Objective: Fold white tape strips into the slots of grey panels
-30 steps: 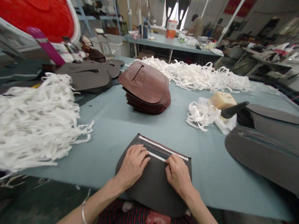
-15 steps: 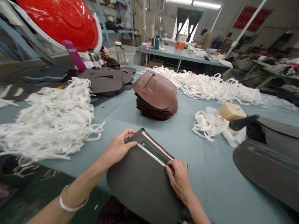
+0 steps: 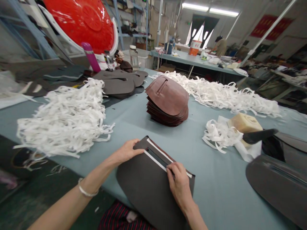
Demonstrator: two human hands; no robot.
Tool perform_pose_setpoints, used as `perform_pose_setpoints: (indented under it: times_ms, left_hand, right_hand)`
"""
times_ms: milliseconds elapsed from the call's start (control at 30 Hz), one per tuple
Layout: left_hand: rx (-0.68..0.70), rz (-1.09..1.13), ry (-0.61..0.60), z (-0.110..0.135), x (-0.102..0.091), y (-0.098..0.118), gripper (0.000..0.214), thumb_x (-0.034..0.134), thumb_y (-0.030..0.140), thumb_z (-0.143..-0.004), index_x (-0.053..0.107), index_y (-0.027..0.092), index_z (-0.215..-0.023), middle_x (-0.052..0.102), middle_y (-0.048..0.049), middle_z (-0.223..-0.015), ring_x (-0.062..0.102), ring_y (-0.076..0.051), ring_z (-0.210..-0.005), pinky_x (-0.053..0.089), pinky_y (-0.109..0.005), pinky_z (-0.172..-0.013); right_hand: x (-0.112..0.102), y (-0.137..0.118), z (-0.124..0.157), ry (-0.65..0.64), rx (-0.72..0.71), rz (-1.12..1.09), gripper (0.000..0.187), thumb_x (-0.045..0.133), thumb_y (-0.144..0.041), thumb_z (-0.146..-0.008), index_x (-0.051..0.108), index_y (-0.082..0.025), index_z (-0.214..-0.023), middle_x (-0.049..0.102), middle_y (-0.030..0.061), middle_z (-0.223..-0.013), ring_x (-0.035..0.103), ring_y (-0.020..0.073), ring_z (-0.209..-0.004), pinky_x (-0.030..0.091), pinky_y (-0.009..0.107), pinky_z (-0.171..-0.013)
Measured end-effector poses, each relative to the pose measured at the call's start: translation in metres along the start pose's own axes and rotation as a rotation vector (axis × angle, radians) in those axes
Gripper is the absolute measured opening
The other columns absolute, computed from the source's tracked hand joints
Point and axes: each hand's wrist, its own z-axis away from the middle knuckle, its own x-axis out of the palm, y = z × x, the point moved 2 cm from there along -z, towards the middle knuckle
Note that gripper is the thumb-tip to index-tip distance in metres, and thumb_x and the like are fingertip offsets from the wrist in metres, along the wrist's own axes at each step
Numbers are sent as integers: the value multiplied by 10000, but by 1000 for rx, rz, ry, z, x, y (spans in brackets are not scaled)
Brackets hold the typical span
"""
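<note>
A dark grey leather panel (image 3: 146,182) with a slot edged by two white tape strips (image 3: 155,159) lies at the near table edge. My left hand (image 3: 126,151) rests on the panel's far left corner, fingers curled over its edge. My right hand (image 3: 178,182) lies on the panel's right part, fingertips pinched at the right end of the nearer white strip. A stack of brown leather panels (image 3: 168,100) sits mid-table beyond it.
Heaps of white paper strips lie at left (image 3: 67,118), far right (image 3: 223,92) and by a tan block (image 3: 244,123). Dark panels lie at right (image 3: 278,185) and at the back left (image 3: 117,83). A person stands at a far table (image 3: 192,59).
Both hands lay flat on the panel a second ago. My left hand has moved to its far left corner and the panel has turned slightly; my right hand stays at the strip.
</note>
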Motion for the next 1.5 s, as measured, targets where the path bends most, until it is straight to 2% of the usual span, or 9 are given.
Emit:
perform_pose_setpoints:
  times_ms: [133, 233, 400, 500, 600, 800, 1200, 1333, 1500]
  left_hand:
    - [-41, 260, -218, 10, 6, 18, 538, 702, 412, -673, 573, 149, -1123, 684, -70, -1028, 636, -231, -897, 515, -327, -764]
    - [-50, 343, -257, 13, 0, 24, 550, 704, 393, -676, 549, 151, -1145, 673, -72, -1044, 636, -223, -899, 517, -346, -792]
    - [-2, 167, -116, -4, -16, 6, 479, 654, 382, -721, 542, 158, -1129, 657, -71, -1036, 626, -224, -916, 498, -379, -827]
    - [102, -238, 129, -13, -13, -6, 459, 647, 351, -731, 544, 175, -1142, 629, -73, -1033, 574, -247, -990, 441, -432, -901]
    - [259, -558, 337, -6, 4, -10, 455, 636, 351, -761, 520, 204, -1175, 568, -84, -1111, 502, -261, -1068, 392, -452, -938]
    - [384, -686, 261, 20, 37, -14, 270, 555, 347, -851, 545, 244, -1100, 538, -51, -1174, 459, -228, -1125, 355, -401, -953]
    - [359, -719, 320, 24, 44, -13, 264, 554, 358, -842, 576, 244, -1079, 561, -65, -1132, 487, -246, -1071, 366, -403, -907]
    - [288, -766, 436, 33, 58, -12, 260, 527, 341, -857, 566, 238, -1092, 560, -76, -1134, 493, -261, -1065, 373, -410, -888]
    - [163, -870, 592, 52, 79, -9, 297, 467, 351, -890, 536, 209, -1141, 548, -111, -1149, 491, -293, -1034, 382, -427, -833]
  right_hand:
    - [24, -15, -21, -13, -101, -76, 192, 497, -199, -903, 552, -200, -1087, 570, 75, -1051, 506, 191, -973, 390, 340, -851]
    - [25, -12, -24, -46, -80, -67, 141, 530, -262, -899, 559, -195, -1020, 591, 51, -936, 513, 186, -886, 382, 336, -805]
    - [4, 5, -7, -85, -47, 34, 144, 541, -309, -899, 540, -202, -802, 579, 6, -760, 506, 168, -752, 331, 318, -729]
    - [-2, 8, 1, -84, -55, 100, 152, 534, -295, -901, 544, -201, -782, 572, 7, -726, 498, 169, -728, 315, 317, -716]
    - [-2, 6, 3, -67, -38, 136, 135, 521, -274, -908, 550, -199, -799, 586, 18, -748, 499, 178, -749, 307, 317, -717]
    - [-9, 5, 7, -144, -51, 197, 129, 551, -305, -895, 557, -199, -820, 601, 20, -768, 497, 181, -763, 293, 315, -717]
    - [-37, 26, 19, -320, -17, 197, 234, 574, -398, -878, 553, -210, -741, 610, -3, -741, 513, 162, -749, 291, 295, -685]
    - [-39, 35, 9, -254, 9, 250, 206, 523, -322, -914, 565, -215, -744, 621, 4, -752, 517, 167, -765, 310, 301, -691]
    - [-48, 48, 12, -31, 133, 198, 166, 450, -223, -927, 579, -206, -826, 603, 33, -828, 535, 173, -814, 385, 305, -723]
